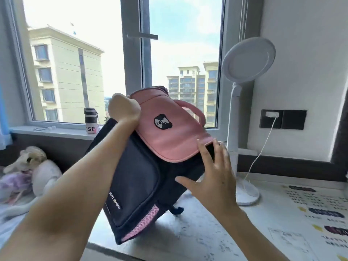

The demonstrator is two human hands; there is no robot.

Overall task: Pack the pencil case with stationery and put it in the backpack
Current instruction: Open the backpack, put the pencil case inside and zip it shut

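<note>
A navy backpack (135,178) with a pink top flap (169,132) bearing a small bear patch stands tilted on the marble desk (188,234). My left hand (123,108) grips the backpack's upper left corner behind the flap, fingers hidden. My right hand (212,176) lies flat against the backpack's right side under the flap's edge, fingers straight and spread. No pencil case or stationery is in view.
A white round desk lamp (244,76) stands right of the backpack, its cable running to a wall socket (271,114). A bottle (91,120) sits on the window sill. Plush toys (32,172) lie at left. A printed sheet (320,210) covers the desk's right part.
</note>
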